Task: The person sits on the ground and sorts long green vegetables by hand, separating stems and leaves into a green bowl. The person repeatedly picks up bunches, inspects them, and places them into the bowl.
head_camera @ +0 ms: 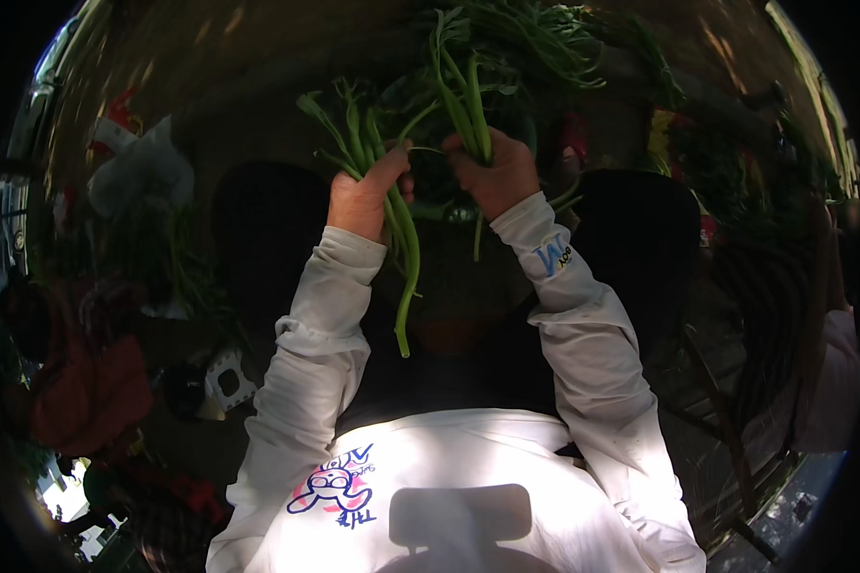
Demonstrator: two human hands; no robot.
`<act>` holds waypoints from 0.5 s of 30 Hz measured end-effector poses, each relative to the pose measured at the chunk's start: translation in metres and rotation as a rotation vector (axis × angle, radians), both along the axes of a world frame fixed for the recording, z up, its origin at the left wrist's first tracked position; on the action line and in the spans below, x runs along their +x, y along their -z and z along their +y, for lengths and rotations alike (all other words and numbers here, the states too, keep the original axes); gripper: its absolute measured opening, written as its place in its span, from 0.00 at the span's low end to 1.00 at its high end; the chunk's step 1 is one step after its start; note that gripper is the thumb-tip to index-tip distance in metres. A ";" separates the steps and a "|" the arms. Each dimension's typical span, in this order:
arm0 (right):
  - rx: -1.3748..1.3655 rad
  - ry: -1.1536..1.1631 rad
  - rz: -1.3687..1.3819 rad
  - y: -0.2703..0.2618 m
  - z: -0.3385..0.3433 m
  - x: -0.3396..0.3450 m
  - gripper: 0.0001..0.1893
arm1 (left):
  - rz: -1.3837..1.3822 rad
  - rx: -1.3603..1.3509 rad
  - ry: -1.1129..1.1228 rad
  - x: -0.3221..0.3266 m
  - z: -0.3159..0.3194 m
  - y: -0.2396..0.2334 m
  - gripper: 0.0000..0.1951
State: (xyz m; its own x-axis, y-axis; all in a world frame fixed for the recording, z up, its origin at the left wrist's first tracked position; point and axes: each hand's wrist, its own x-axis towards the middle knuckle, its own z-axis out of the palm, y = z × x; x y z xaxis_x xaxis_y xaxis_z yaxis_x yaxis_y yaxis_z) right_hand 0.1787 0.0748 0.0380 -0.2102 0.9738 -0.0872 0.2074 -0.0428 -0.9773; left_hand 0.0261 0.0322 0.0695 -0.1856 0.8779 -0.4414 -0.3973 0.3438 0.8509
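My left hand (369, 190) is closed around a bunch of green leafy stalks (403, 236). Their leafy tops point away from me, and one long stalk hangs down towards my lap. Close beside it, my right hand (502, 172) grips a smaller bunch of green stems (476, 114) with leaves at the far end. A thin green strand (426, 149) stretches between the fingers of both hands. Beneath the hands, more greens lie in deep shade, and I cannot tell what holds them. A loose stem (478, 236) dangles below my right hand.
A heap of long leafy greens (545, 43) lies on the ground ahead. To the left are a whitish plastic bag (143, 175), a white stool-like piece (229, 383) and a person's reddish garment (89, 390). More greens (731, 157) and a person's pale garment (835, 387) are at right.
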 end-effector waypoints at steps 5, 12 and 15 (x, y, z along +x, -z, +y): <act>-0.072 0.032 0.010 -0.007 0.001 -0.001 0.08 | -0.080 0.011 0.038 -0.003 -0.006 0.001 0.13; -0.128 0.105 0.251 -0.007 0.001 -0.003 0.07 | -0.144 -0.029 0.035 -0.004 -0.005 0.012 0.14; -0.232 0.167 0.417 -0.013 0.002 0.000 0.07 | -0.168 -0.046 0.030 -0.004 -0.005 0.012 0.14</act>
State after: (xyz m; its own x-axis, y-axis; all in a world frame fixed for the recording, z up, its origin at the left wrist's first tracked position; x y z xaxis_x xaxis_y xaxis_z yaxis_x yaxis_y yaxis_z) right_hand 0.1792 0.0763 0.0515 -0.1161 0.9621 -0.2468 -0.2269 -0.2676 -0.9364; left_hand 0.0222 0.0273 0.0574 -0.0798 0.8600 -0.5040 -0.5213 0.3950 0.7565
